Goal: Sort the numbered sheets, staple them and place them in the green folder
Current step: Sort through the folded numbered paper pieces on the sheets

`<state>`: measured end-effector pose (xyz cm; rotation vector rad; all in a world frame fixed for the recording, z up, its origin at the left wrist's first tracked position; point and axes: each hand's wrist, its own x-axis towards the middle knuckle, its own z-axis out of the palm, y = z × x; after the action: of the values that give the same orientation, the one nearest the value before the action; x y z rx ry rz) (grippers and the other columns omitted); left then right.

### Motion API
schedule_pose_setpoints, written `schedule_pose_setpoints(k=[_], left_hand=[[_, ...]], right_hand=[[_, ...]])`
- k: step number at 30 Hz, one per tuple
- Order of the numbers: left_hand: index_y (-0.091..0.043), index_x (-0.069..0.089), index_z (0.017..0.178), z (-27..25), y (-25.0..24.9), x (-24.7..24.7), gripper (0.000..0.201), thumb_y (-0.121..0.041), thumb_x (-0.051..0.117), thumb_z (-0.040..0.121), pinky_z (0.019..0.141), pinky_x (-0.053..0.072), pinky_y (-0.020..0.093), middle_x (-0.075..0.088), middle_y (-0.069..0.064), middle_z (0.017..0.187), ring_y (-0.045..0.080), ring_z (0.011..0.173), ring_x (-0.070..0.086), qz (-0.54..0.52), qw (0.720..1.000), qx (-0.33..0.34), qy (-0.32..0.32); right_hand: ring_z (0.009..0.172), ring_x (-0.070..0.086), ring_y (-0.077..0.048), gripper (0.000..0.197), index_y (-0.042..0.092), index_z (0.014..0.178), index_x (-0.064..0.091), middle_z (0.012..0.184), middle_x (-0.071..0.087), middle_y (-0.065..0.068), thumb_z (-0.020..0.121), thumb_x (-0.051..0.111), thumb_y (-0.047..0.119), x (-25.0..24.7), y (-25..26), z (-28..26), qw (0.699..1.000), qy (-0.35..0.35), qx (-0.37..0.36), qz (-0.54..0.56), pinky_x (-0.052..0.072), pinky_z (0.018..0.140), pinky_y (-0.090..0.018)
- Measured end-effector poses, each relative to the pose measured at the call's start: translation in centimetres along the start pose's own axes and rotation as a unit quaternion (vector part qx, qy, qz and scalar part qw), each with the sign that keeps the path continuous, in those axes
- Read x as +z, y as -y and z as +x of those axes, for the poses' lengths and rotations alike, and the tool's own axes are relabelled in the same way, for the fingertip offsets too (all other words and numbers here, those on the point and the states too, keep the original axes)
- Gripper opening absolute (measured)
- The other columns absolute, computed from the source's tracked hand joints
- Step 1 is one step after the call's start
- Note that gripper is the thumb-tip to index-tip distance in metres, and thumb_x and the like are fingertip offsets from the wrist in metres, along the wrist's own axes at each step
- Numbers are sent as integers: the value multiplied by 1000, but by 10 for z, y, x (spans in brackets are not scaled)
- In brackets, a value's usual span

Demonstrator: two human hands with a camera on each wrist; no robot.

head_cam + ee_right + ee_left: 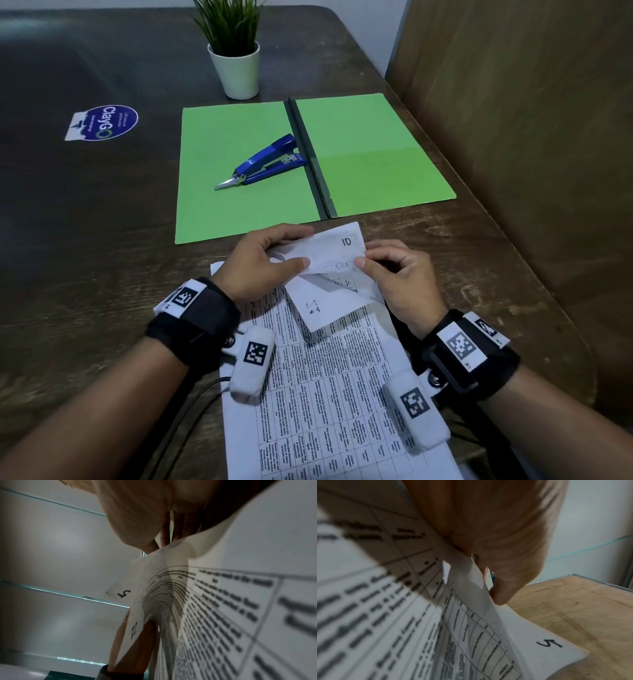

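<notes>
A stack of printed, numbered sheets [329,394] lies on the table's near edge. My left hand [263,260] pinches the bent-up corners of its far end; the top one is marked 10 [346,242]. My right hand [394,270] pinches those same corners from the right. A corner marked 5 [549,643] and another corner with a number [313,307] are folded back. The green folder [212,192] lies open just beyond the hands. A blue stapler [267,161] rests on its left half. In the right wrist view the corner marked 5 [124,594] shows below my fingers.
A white pot with a green plant [236,68] stands behind the folder. A blue and white sticker [102,122] is on the dark table [85,222] at the left. A wooden panel [531,137] walls off the right side.
</notes>
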<state>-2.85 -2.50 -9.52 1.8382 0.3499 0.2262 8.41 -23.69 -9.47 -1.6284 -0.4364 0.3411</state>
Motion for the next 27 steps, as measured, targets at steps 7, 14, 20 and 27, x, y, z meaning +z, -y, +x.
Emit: schedule_pose_setpoints(k=[7, 14, 20, 27], left_hand=[[-31, 79, 85, -1, -2, 1, 18, -13, 80, 83, 92, 54, 32, 72, -15, 116, 15, 107, 68, -3, 1000, -1, -28], [-22, 80, 81, 2, 1, 0, 12, -13, 76, 86, 101, 52, 39, 73, -7, 115, 9, 110, 67, -22, 999, 6, -41], [-21, 80, 74, -1, -3, 2, 26, -41, 68, 84, 94, 50, 29, 73, -14, 113, 4, 109, 67, -20, 1000, 4, -22], [-30, 73, 111, 0, 0, -1, 38, -12, 83, 80, 100, 55, 39, 73, -14, 113, 10, 109, 67, 6, 1000, -9, -21]], right_hand=[[92, 64, 6, 8, 7, 89, 76, 114, 66, -8, 86, 72, 0, -3, -6, 4, 998, 36, -9, -41, 49, 81, -10], [88, 67, -16, 47, 5, 84, 77, 92, 71, -4, 88, 65, 50, 0, -3, 2, 998, 47, 40, 19, 55, 78, -41], [88, 68, -13, 8, 13, 84, 79, 96, 75, -3, 88, 73, 16, 0, -3, 2, 999, 30, 26, -26, 55, 83, -32], [93, 70, -20, 9, 11, 85, 78, 103, 73, -5, 84, 75, 2, -2, -5, 4, 999, 27, 32, -29, 57, 86, -29]])
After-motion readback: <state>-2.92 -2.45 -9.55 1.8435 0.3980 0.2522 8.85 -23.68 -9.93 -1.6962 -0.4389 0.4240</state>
